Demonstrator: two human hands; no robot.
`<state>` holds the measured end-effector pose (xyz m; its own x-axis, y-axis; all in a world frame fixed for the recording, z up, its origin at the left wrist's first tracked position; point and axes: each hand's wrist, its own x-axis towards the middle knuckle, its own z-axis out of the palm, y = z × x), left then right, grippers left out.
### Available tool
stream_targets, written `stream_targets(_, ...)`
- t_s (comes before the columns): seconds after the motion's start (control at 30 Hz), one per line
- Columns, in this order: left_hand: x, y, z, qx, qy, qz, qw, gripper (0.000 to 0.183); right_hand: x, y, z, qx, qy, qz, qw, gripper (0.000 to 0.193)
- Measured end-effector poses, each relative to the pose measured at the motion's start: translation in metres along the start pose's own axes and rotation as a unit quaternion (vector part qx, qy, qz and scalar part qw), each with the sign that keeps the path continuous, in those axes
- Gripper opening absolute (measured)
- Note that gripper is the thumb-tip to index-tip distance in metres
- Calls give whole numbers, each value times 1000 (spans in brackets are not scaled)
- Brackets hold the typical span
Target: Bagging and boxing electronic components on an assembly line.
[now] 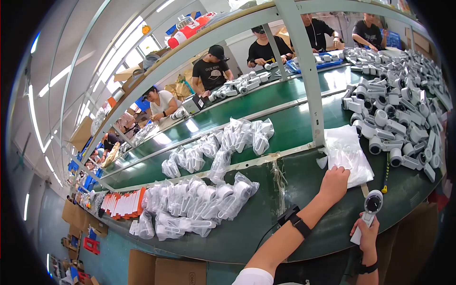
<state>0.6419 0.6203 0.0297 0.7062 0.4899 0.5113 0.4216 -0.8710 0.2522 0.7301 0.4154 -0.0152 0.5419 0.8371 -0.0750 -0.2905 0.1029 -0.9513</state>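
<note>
My left hand point(334, 184) is at the near edge of a stack of clear plastic bags point(349, 151), its fingers curled and pressed together on the top bag. In my right hand point(366, 232) is a white handheld device point(373, 203) with a round, dark-centred head and a straight handle. The fingers wrap round the handle, and the head points up. Between the stack and the device's head, a small tan strip point(365, 190) shows. A black and yellow tool point(386, 173) lies just right of the bags.
A large heap of similar devices point(394, 114) covers the bench at right. Bagged devices point(194, 204) lie in rows at left, beside orange-edged white boxes point(123, 203). A metal post point(306, 71) rises behind the bags. Several people work across the green conveyor point(285, 102). Cardboard boxes point(166, 270) stand below.
</note>
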Motion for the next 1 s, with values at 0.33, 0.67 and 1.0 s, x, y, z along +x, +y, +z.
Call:
stream_targets(0.33, -4, -1, -9, -66, -14, -54, 996, 11, 0, -2, -1, 16, 7, 4, 1000, 24)
stream_targets(0.67, -6, -10, -9, -25, -5, -47, 999, 8, 0, -1, 0, 9, -3, -7, 1000, 24)
stream_targets(1.0, -9, -9, -13, -23, 1, -53, 998, 10, 0, -1, 1, 5, 4, -2, 1000, 22)
